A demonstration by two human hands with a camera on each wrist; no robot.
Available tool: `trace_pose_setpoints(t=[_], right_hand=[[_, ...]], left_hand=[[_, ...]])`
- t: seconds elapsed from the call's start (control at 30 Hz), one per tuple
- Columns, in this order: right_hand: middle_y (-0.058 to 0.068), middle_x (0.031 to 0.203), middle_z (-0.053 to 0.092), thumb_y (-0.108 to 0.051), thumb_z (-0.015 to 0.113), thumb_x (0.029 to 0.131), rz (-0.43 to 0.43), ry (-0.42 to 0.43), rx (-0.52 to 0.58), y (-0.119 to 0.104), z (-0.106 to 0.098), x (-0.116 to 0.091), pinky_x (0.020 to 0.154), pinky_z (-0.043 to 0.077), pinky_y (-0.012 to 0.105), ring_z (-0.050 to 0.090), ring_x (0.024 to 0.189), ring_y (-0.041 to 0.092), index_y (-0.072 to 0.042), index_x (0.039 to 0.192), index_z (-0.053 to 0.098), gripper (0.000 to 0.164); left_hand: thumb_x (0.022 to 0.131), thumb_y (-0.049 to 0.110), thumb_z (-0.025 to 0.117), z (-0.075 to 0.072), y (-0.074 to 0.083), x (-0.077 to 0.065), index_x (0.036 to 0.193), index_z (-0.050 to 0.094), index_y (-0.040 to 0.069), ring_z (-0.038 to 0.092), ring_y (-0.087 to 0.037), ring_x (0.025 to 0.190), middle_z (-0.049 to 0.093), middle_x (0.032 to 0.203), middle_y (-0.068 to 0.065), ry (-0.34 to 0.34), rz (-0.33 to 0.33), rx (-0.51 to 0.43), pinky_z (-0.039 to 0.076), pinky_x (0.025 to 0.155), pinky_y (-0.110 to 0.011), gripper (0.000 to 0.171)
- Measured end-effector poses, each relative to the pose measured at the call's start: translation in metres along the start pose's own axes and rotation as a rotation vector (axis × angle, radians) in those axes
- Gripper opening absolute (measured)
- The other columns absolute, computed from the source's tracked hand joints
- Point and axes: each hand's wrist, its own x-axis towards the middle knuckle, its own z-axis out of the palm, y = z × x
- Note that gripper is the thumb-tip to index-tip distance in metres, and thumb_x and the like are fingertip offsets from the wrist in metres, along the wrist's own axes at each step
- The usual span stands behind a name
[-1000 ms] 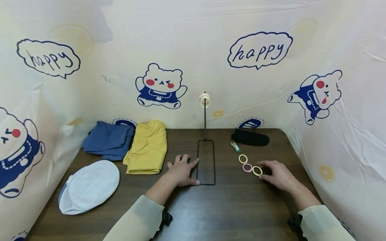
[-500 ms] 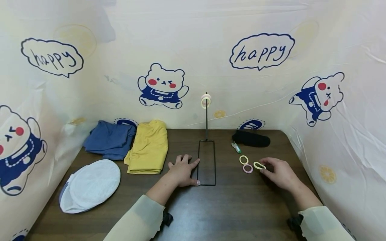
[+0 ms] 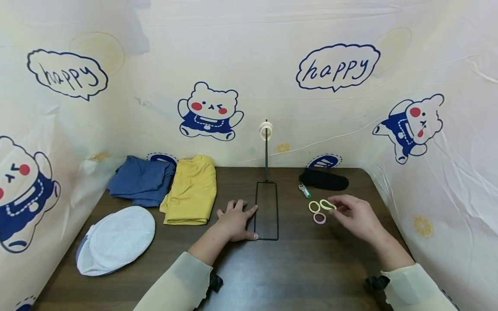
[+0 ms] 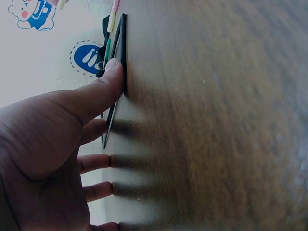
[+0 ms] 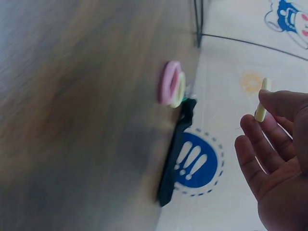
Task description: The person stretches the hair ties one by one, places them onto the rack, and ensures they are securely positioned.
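My right hand pinches a pale yellow hair tie between thumb and fingers, raised above the table and bent out of round. Below it lie another yellow hair tie and a pink hair tie, side by side. A black wire stand has a rectangular base and an upright rod. Pale hair ties hang near the rod's top. My left hand rests with spread fingers at the base's left side, the thumb on its near corner and fingertips on the table.
A black pouch-like item and a key with a green tag lie behind the ties. At the left are folded blue cloth, folded yellow cloth and a white cap. A printed curtain encloses the table.
My right hand has picked the right-hand yellow hair tie off the table and moved it slightly away from me, above the other ties. My left hand stays at the stand's base.
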Motion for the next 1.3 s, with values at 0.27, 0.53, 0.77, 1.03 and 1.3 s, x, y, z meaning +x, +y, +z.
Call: trace_pose_setpoints(t=[0.27, 0.53, 0.77, 1.03, 1.3], right_hand=[[0.002, 0.103, 0.075, -0.007, 0.084, 0.087, -0.075, 0.042, 0.024, -0.030, -0.005, 0.013, 0.076, 0.060, 0.040, 0.070, 0.086, 0.012, -0.011, 0.114, 0.076, 0.028], [0.000, 0.104, 0.075, -0.006, 0.085, 0.085, -0.158, 0.078, 0.034, -0.050, -0.008, 0.025, 0.074, 0.059, 0.038, 0.069, 0.087, 0.010, -0.010, 0.113, 0.076, 0.029], [-0.002, 0.108, 0.074, -0.005, 0.086, 0.084, -0.246, 0.114, 0.081, -0.068, -0.012, 0.035, 0.074, 0.058, 0.030, 0.068, 0.090, 0.009, -0.011, 0.113, 0.076, 0.031], [0.000, 0.105, 0.075, 0.004, 0.087, 0.078, -0.348, 0.217, 0.133, -0.086, -0.020, 0.046, 0.078, 0.053, 0.017, 0.070, 0.085, 0.015, -0.008, 0.110, 0.077, 0.036], [0.002, 0.107, 0.076, 0.005, 0.086, 0.078, -0.456, 0.258, 0.224, -0.117, -0.031, 0.058, 0.081, 0.050, 0.017, 0.067, 0.085, 0.015, -0.008, 0.111, 0.078, 0.037]], left_hand=[[0.083, 0.068, 0.075, 0.001, -0.001, -0.001, 0.164, 0.034, 0.035, 0.022, -0.044, 0.149, 0.029, 0.164, -0.010, 0.004, 0.003, -0.002, 0.028, 0.102, -0.078, 0.096], [0.083, 0.067, 0.076, 0.001, -0.001, 0.000, 0.163, 0.034, 0.035, 0.022, -0.044, 0.149, 0.029, 0.164, -0.010, 0.013, 0.010, -0.007, 0.027, 0.103, -0.077, 0.096], [0.083, 0.068, 0.076, 0.003, -0.001, 0.002, 0.163, 0.034, 0.035, 0.022, -0.044, 0.149, 0.028, 0.164, -0.010, 0.009, 0.009, -0.005, 0.027, 0.103, -0.078, 0.096], [0.084, 0.066, 0.076, 0.005, 0.000, 0.004, 0.164, 0.033, 0.034, 0.021, -0.044, 0.149, 0.028, 0.164, -0.010, 0.003, 0.005, -0.002, 0.027, 0.103, -0.077, 0.096], [0.083, 0.067, 0.077, 0.001, -0.001, 0.001, 0.163, 0.034, 0.035, 0.021, -0.045, 0.149, 0.028, 0.165, -0.011, 0.010, 0.005, -0.013, 0.027, 0.103, -0.078, 0.097]])
